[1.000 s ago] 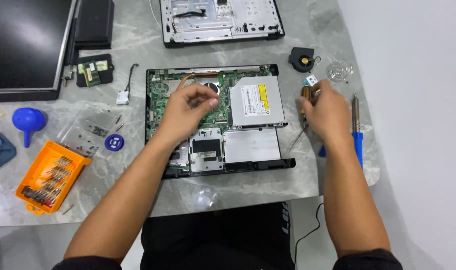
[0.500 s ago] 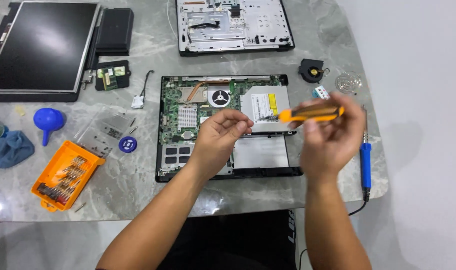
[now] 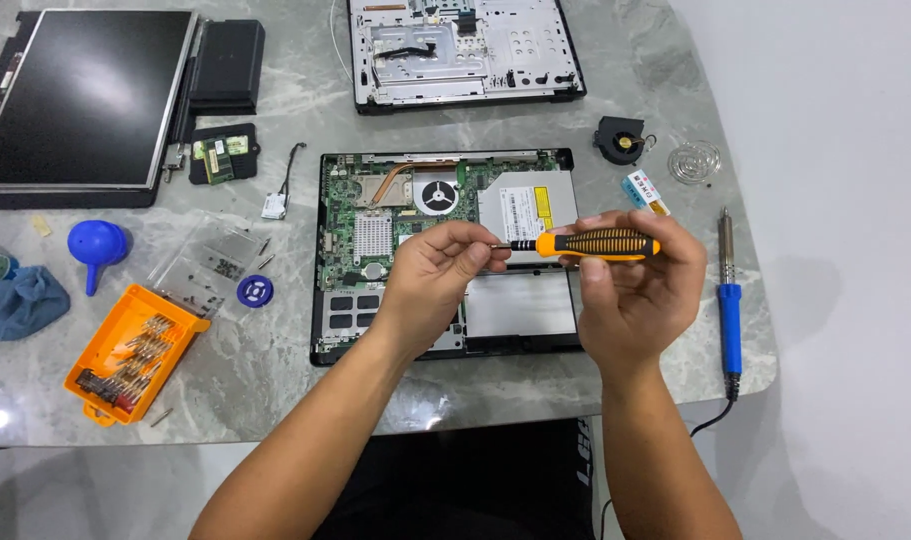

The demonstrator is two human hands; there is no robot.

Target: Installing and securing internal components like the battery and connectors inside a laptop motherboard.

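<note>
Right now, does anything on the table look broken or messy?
Yes. The laptop lies open with its insides showing, and its screen sits apart at the far left. A small screw lies loose beside the orange bit box. Both hands hold a screwdriver.

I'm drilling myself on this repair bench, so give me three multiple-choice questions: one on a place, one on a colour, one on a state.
1. Where does the orange plastic bit case lie?
A. left of the opened laptop base
B. on it
C. right of it

2. What colour is the soldering iron's handle?
A. red
B. blue
C. green

3. How is the orange-and-black screwdriver held?
A. upright
B. lying on the marble table
C. level, between both hands

Answers: 1 A, near the table's left front edge. 2 B, plainly blue. 3 C, right hand grips the handle, left hand pinches the tip.
</note>
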